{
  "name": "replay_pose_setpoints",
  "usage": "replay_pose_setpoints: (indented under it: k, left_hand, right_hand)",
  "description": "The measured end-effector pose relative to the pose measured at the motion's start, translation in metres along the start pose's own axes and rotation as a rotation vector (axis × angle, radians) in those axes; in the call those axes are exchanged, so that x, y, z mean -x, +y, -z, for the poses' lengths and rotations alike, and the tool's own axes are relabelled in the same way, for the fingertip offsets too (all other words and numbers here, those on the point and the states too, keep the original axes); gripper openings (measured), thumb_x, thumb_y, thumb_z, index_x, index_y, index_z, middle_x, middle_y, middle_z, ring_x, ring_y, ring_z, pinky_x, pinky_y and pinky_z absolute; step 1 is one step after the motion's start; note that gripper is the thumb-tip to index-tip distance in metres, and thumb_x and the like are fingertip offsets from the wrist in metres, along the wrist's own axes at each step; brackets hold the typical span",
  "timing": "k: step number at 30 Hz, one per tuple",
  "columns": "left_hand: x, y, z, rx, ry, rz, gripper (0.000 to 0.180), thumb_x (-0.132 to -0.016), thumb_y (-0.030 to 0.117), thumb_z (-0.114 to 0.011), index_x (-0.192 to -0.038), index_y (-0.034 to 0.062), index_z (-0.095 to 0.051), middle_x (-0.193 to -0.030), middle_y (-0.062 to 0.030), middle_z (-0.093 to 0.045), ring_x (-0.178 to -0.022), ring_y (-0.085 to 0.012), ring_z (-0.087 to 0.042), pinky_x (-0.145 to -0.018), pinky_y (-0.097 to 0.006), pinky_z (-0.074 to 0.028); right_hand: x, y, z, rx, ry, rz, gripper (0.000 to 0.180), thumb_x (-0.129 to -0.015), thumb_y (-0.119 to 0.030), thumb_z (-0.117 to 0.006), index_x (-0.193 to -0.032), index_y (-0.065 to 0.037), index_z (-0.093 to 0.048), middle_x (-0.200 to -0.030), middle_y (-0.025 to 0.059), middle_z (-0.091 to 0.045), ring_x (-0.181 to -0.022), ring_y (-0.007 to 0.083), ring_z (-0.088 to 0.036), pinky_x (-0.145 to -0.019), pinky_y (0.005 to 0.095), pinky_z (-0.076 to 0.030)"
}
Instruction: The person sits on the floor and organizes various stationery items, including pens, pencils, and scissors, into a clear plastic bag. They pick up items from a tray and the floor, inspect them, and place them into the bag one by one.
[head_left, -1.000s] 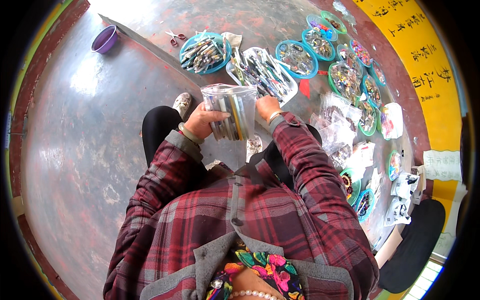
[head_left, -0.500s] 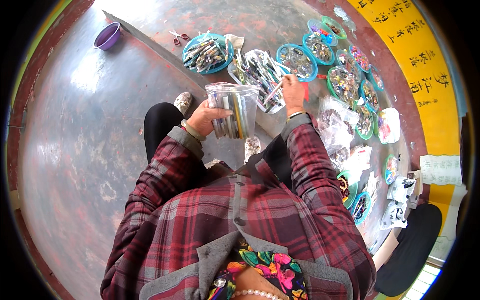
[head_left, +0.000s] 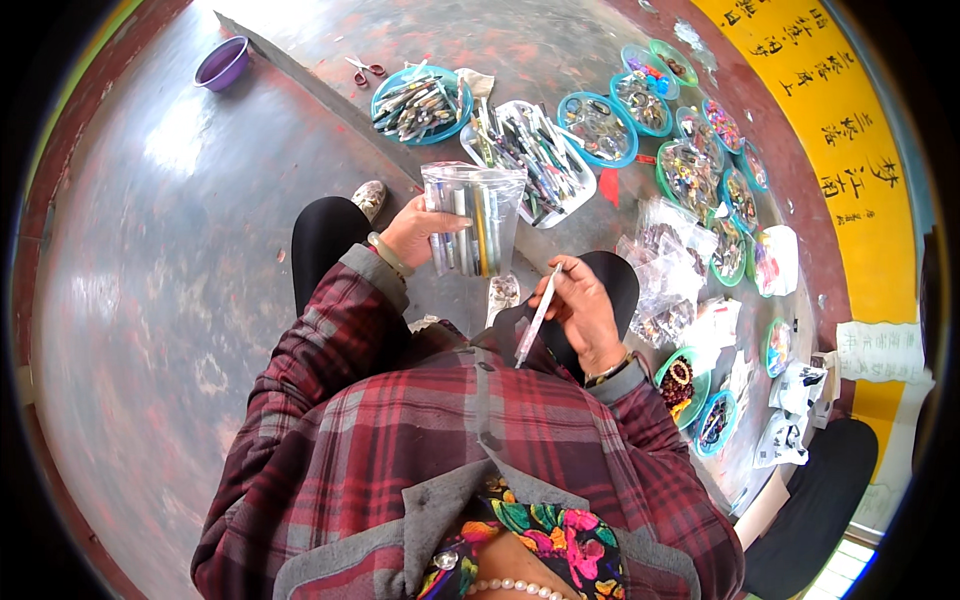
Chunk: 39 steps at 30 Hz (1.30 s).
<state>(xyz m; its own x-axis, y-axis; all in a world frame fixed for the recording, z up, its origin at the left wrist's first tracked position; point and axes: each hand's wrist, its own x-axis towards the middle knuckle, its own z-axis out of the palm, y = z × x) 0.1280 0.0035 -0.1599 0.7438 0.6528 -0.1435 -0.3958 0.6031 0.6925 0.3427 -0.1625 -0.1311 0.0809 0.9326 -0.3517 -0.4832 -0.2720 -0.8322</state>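
Note:
My left hand (head_left: 418, 234) grips the side of a clear plastic bag (head_left: 503, 205) with several pens standing upright inside. The thumb lies across the bag's front. In front of my chest, my right hand (head_left: 583, 310) pinches one slim whitish pen (head_left: 540, 316), which tilts with its lower end toward my jacket. Beyond the bag, a white basket (head_left: 577, 193) holds a loose pile of pens (head_left: 540, 150). Left of it stands a blue round basket (head_left: 464, 112) heaped with more pens.
Several round baskets of small trinkets (head_left: 598, 130) line the right side of the floor. Crumpled clear plastic bags (head_left: 665, 265) lie near my right knee. Red-handled scissors (head_left: 366, 70) and a purple basin (head_left: 222, 66) rest on the floor farther off. A raised edge (head_left: 310, 100) crosses the floor.
My right hand has come back from the white basket toward my chest with the pen in it. The left hand with the bag has barely shifted.

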Motion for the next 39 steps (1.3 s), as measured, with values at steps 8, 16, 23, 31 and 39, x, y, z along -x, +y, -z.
replay_pose_setpoints:
  k: [8,16,23,31,39]
  left_hand:
    - [0.0,-0.001,-0.004,-0.041,-0.017,-0.026,0.039,-0.074,-0.004,-0.062,-0.113,0.0035,-0.056,-0.102,-0.0043,-0.063,-0.093,-0.0162,-0.06,-0.086,-0.034,-0.047]
    - [0.0,-0.006,0.006,-0.137,-0.117,0.17,0.042,-0.073,-0.004,-0.065,-0.113,0.0042,-0.058,-0.103,-0.0033,-0.063,-0.095,-0.0147,-0.059,-0.087,-0.032,-0.044]
    - [-0.001,-0.009,0.003,-0.153,-0.241,0.258,0.048,-0.071,-0.001,-0.068,-0.117,0.0043,-0.055,-0.106,-0.0044,-0.062,-0.097,-0.0158,-0.058,-0.089,-0.032,-0.044]
    - [-0.002,-0.015,0.007,-0.18,-0.316,0.303,0.046,-0.071,0.001,-0.068,-0.116,0.0033,-0.055,-0.104,-0.0055,-0.063,-0.095,-0.016,-0.059,-0.087,-0.032,-0.045]
    - [-0.004,-0.018,0.013,-0.21,-0.314,0.29,0.042,-0.071,0.003,-0.069,-0.112,0.0036,-0.058,-0.1,-0.0049,-0.064,-0.09,-0.0159,-0.06,-0.084,-0.033,-0.046]
  right_hand:
    - [0.04,0.022,-0.018,0.109,-0.258,-0.214,0.03,-0.091,-0.015,-0.056,-0.116,0.001,-0.055,-0.085,0.0046,-0.063,-0.079,0.0114,-0.06,-0.072,0.0229,-0.047]
    - [0.026,-0.069,-0.005,0.592,0.01,0.323,0.031,-0.094,-0.016,-0.05,-0.122,-0.003,-0.05,-0.084,0.0023,-0.058,-0.067,0.0068,-0.052,-0.06,0.0193,-0.042]
    - [0.008,-0.119,-0.002,0.536,0.082,0.414,0.017,-0.085,-0.006,-0.061,-0.102,-0.003,-0.056,-0.079,0.0065,-0.064,-0.065,0.0102,-0.059,-0.057,0.0204,-0.043]
    - [-0.024,-0.138,-0.014,0.699,0.004,0.416,0.013,-0.086,-0.015,-0.063,-0.094,-0.005,-0.062,-0.068,-0.0014,-0.057,-0.059,0.0054,-0.052,-0.054,0.0186,-0.037]
    - [-0.038,-0.15,-0.037,0.884,-0.229,0.264,0.016,-0.088,-0.021,-0.06,-0.091,-0.005,-0.061,-0.069,-0.0032,-0.054,-0.062,0.0043,-0.049,-0.056,0.0195,-0.038]
